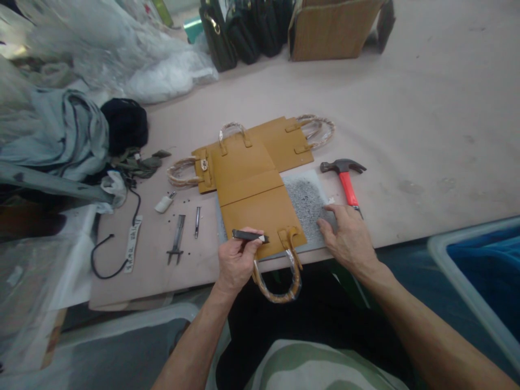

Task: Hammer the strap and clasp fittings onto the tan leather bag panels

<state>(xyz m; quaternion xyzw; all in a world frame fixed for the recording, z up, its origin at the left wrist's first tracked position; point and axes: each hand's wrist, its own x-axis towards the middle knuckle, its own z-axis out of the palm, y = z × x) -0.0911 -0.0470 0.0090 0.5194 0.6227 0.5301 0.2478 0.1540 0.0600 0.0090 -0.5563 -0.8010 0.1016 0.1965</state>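
My left hand [238, 261] is closed round a small dark metal tool [248, 235], held over the lower end of a tan leather panel [260, 208]. The panel has a wrapped handle [280, 297] hanging past the table's front edge. My right hand [348, 237] holds nothing, its thumb and fingers apart, over the right side of a speckled board [306, 203] that lies partly under the panel. A claw hammer [346, 184] with a red grip lies just beyond my right hand. More tan panels with wrapped handles [280, 143] lie behind.
Left of the panel lie a pronged metal tool [176, 238], a thin punch [197, 222], a white piece [164, 203] and a black cord [106, 276]. Dark bags [244, 32], a cardboard box [333, 30] and plastic wrapping [154, 70] stand behind. A blue-lined bin [487, 265] is at right.
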